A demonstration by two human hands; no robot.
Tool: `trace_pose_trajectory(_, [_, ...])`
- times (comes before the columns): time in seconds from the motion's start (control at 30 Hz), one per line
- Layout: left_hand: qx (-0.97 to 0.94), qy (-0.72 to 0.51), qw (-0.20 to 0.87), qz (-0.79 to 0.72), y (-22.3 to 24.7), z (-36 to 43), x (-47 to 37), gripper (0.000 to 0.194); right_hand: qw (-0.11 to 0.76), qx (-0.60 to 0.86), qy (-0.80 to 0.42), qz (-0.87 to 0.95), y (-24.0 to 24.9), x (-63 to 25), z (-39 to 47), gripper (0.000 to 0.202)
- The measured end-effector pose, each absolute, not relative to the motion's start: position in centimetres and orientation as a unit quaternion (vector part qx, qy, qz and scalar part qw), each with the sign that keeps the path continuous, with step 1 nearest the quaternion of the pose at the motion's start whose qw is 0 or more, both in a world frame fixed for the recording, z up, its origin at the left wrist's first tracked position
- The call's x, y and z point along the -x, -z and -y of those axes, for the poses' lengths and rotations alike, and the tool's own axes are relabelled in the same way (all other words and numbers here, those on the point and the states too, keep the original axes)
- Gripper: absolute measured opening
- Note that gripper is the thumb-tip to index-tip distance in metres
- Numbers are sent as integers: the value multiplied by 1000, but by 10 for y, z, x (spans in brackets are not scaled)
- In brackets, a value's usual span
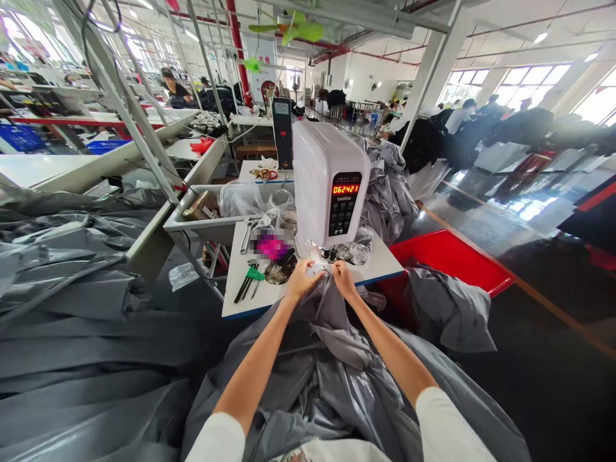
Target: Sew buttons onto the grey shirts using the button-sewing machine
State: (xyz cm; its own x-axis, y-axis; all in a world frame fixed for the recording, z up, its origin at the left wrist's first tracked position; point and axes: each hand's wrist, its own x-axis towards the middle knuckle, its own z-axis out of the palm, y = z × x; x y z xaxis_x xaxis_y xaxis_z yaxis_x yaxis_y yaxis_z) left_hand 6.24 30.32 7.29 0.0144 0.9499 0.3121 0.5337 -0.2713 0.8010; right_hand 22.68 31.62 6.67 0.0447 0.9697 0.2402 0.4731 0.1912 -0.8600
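Observation:
Both of my hands are at the foot of a white machine (320, 173) with a red digital display. My left hand (304, 281) pinches the upper edge of a grey fabric piece (332, 321). Close beside it, my right hand (342, 280) has its fingers curled closed on the same fabric. From there the cloth hangs over the table's front edge into a large grey heap across my lap. A small lit area shows under the machine, just beyond my fingers. Whatever small part sits between the fingertips is too small to make out.
On the white table (231, 289) lie black pens or tools (243, 289), a green tag (255, 274) and clear plastic bags. A red bin (452, 256) stands at the right. Grey fabric piles (72, 289) fill the left. Scissors (267, 174) lie behind; people work farther off.

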Motion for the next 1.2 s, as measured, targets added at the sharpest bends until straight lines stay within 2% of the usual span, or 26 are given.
trace_pose_trajectory(0.17, [-673,-372,315,-556,-85,-297,-35,30,465,536,-310,633,-82,-231,-323,19])
trace_pose_trajectory(0.47, [-652,-398,373,-527,-115,-279,-27,42,472,492,-393,617,-108,-224,-324,31])
trace_pose_trajectory(0.6, [-639,-395,411,-517,-123,-248,-29,49,426,483,-471,603,-117,-235,-284,40])
trace_pose_trajectory(0.77, [-585,-398,503,-496,-138,-203,-32,53,335,424,-608,582,-141,-252,-227,38])
trace_pose_trajectory(0.9, [-515,-398,553,-520,-149,-176,-37,52,336,429,-642,539,-159,-257,-199,33])
trace_pose_trajectory(1.0, [-489,-400,553,-543,-151,-159,-39,52,347,428,-632,545,-169,-259,-184,33])
trace_pose_trajectory(1.1, [-549,-387,545,-502,-156,-145,-38,50,319,411,-612,595,-178,-263,-172,31])
trace_pose_trajectory(1.2, [-676,-371,462,-438,-167,-133,-34,37,292,371,-548,690,-185,-269,-161,26])
